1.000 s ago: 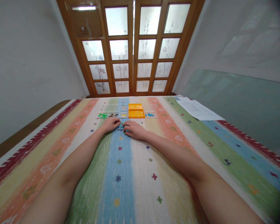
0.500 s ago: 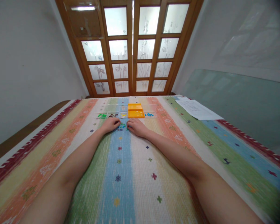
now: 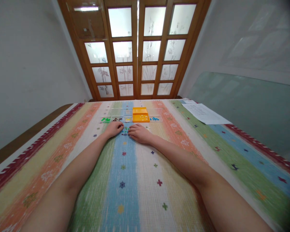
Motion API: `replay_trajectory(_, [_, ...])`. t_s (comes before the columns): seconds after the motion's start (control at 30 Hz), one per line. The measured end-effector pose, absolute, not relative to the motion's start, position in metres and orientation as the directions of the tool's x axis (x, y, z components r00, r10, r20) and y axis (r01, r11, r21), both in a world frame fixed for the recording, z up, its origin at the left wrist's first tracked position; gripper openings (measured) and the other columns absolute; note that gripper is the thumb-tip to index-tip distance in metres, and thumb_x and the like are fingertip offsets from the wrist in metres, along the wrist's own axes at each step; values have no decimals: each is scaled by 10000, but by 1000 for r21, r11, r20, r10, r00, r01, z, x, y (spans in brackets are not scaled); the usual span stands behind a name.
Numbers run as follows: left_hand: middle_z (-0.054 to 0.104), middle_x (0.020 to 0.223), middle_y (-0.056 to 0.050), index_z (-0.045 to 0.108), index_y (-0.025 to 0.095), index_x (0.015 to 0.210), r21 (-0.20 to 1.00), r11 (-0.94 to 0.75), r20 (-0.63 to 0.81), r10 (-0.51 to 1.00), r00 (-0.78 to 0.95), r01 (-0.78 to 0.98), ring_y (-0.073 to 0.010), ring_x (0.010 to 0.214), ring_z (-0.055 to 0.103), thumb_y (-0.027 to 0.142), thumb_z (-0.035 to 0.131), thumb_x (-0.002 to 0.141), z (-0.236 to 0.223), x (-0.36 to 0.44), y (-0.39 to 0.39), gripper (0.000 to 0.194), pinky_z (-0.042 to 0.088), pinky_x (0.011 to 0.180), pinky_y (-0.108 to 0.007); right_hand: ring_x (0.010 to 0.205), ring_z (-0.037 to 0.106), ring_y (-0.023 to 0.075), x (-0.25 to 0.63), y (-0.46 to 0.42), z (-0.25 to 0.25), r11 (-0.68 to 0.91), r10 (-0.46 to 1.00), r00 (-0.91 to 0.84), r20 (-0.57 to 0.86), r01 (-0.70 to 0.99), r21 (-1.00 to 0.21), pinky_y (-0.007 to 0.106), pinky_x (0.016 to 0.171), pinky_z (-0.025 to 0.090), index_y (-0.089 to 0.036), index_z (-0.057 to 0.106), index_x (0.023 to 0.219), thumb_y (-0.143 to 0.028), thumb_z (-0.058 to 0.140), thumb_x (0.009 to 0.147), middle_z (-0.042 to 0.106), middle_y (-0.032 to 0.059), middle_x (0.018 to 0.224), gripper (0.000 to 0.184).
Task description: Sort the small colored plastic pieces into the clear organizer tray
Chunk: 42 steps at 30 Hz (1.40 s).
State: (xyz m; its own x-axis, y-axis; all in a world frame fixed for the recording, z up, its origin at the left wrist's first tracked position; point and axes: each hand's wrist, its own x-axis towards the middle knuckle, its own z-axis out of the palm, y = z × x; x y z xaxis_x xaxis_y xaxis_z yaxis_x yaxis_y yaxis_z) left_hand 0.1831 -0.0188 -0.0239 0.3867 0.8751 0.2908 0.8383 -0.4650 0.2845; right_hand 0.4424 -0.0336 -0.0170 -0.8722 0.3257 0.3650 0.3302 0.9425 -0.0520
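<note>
Small loose plastic pieces, green and blue with a few dark ones point(image 3: 126, 129), lie on the cloth between my two hands. To their left rests my left hand point(image 3: 114, 129), its fingers curled in and closed; whatever they may pinch is too small to make out. My right hand point(image 3: 139, 133) is at the right edge of the pieces, palm down, with bent fingers close together and tips down among them. What those tips hold, if anything, is hidden. Just beyond the hands stands an open orange box point(image 3: 141, 121) with a few small pale pieces inside.
Clear boxes hold green pieces point(image 3: 105, 119), dark brown pieces point(image 3: 117, 119), yellow pieces point(image 3: 128, 119) and blue pieces point(image 3: 154, 119). A striped tablecloth point(image 3: 122, 199) covers the table. Printed sheets point(image 3: 205, 114) lie at the far right, near a pale green panel point(image 3: 244, 106).
My right hand has shifted a little left, over the loose pieces, and its fingers reach further out. The left hand has drawn back very slightly left.
</note>
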Motion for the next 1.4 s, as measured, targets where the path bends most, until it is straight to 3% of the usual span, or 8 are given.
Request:
replay_trajectory(0.23, [755,904,-58,753,206,941,297,-469,292,874,389,832,-203,802,646,341,531,950,-26,182,-18,260,438,728,-295,1305,556,242,442,-35,-15,960,274,-897,346,274,-50,454,1113,388,-230,722,1259,-275,514,1049,725,81,1271,299])
replay_trajectory(0.47, [767,940,-65,757,213,955,343,-390,308,906,290,854,-213,837,666,361,531,952,-32,176,-11,270,466,773,-304,1433,465,263,432,-36,-31,943,332,-885,326,323,-83,474,1160,376,-200,575,1475,-407,464,1079,551,138,1522,461])
replay_trajectory(0.8, [761,881,-57,748,210,937,377,-325,324,923,206,867,-207,777,647,397,532,947,-39,173,-7,286,445,723,-296,1511,374,292,424,-33,-36,940,335,-900,278,341,-28,577,1232,239,-222,542,1509,-418,391,1097,522,113,1563,481])
replay_trajectory(1.07, [765,931,-61,741,209,951,376,-354,327,915,234,856,-215,835,662,368,520,951,-39,172,-8,272,466,767,-303,1516,374,240,428,-32,-34,933,356,-884,303,352,-68,552,1274,149,-224,531,1515,-357,372,1106,560,94,1533,459])
replay_trajectory(1.27, [764,954,-62,743,210,950,354,-430,315,891,328,830,-216,858,670,359,513,963,-33,174,-12,274,477,786,-305,1512,373,250,452,-9,-18,820,561,-711,424,548,-166,534,1262,194,-236,518,1528,-387,343,1110,507,91,1578,477])
replay_trajectory(1.4, [767,973,-56,752,222,954,327,-475,297,872,388,817,-218,891,677,336,520,964,-28,180,-15,259,482,820,-306,1462,422,301,485,13,4,687,697,-563,443,701,-189,563,1220,242,-195,597,1444,-337,323,1101,567,142,1506,462])
